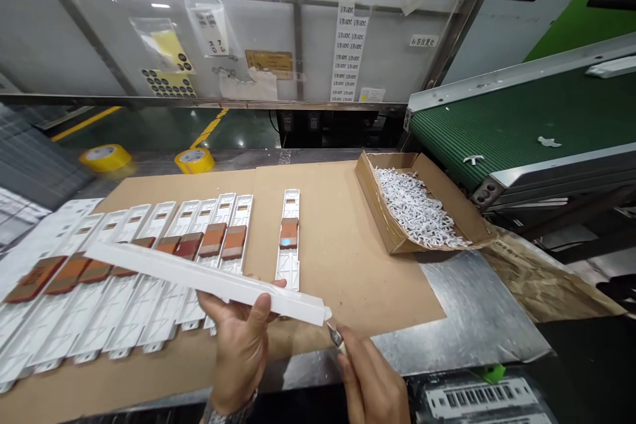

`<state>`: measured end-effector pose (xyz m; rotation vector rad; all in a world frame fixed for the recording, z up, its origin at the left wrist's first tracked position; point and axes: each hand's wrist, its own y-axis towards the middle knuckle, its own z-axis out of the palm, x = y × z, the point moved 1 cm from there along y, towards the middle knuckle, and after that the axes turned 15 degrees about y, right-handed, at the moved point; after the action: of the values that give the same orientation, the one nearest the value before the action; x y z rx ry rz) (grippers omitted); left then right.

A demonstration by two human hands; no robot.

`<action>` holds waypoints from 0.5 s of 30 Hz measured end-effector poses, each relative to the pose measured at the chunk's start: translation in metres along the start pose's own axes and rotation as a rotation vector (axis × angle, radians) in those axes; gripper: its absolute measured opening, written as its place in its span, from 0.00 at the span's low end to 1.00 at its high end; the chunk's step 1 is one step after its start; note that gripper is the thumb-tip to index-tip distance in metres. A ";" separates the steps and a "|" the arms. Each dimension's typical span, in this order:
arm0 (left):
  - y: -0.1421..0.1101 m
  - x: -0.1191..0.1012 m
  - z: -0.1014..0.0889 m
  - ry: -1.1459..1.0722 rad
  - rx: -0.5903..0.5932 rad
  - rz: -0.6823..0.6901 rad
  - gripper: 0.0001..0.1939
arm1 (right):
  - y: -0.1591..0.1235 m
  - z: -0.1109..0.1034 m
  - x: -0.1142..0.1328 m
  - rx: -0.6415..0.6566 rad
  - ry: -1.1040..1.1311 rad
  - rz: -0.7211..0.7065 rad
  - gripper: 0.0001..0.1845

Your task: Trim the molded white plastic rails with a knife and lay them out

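Observation:
My left hand [239,344] is closed around a long white plastic strip [199,276], which slants down to the right over the table. Its near end sits by a small knife [336,336] with a metal blade, pinched in my right hand [372,377]. The blade tip is at or very close to the strip's end; I cannot tell whether it touches. Beyond my left hand, a single white plastic part [291,202] lies with an orange-brown block [289,233] on it. To the left, several similar white parts [94,328] lie in a row with blocks on them.
A cardboard box [372,192] full of small white plastic pieces [417,209] stands at the right. Behind it runs a green conveyor belt [527,119]. Two yellow tape rolls [195,160] sit at the back left. Brown cardboard [338,225] covers much of the metal table [487,311].

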<state>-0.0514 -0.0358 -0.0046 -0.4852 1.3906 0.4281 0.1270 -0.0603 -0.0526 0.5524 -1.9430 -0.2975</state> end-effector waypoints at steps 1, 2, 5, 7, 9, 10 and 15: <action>0.000 0.000 0.000 0.009 0.001 0.001 0.47 | 0.000 0.000 0.000 -0.004 -0.032 -0.017 0.19; 0.000 0.001 0.000 0.017 0.006 0.002 0.47 | 0.000 0.000 0.000 -0.004 -0.058 -0.032 0.20; 0.001 0.003 0.001 0.002 -0.027 -0.034 0.48 | 0.003 -0.002 0.003 0.004 -0.106 -0.066 0.20; 0.001 0.005 0.002 -0.023 -0.068 -0.066 0.48 | 0.005 -0.004 0.005 0.012 -0.132 -0.078 0.20; 0.001 0.005 0.003 -0.026 -0.087 -0.072 0.48 | 0.005 -0.006 0.006 0.026 -0.153 -0.082 0.20; 0.001 0.005 0.003 -0.021 -0.085 -0.065 0.49 | 0.005 -0.006 0.006 0.033 -0.160 -0.081 0.20; 0.000 0.002 0.003 -0.010 -0.092 -0.057 0.49 | 0.005 -0.005 0.005 0.038 -0.169 -0.078 0.20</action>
<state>-0.0485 -0.0342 -0.0067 -0.5956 1.3480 0.4484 0.1290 -0.0588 -0.0441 0.6463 -2.0966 -0.3672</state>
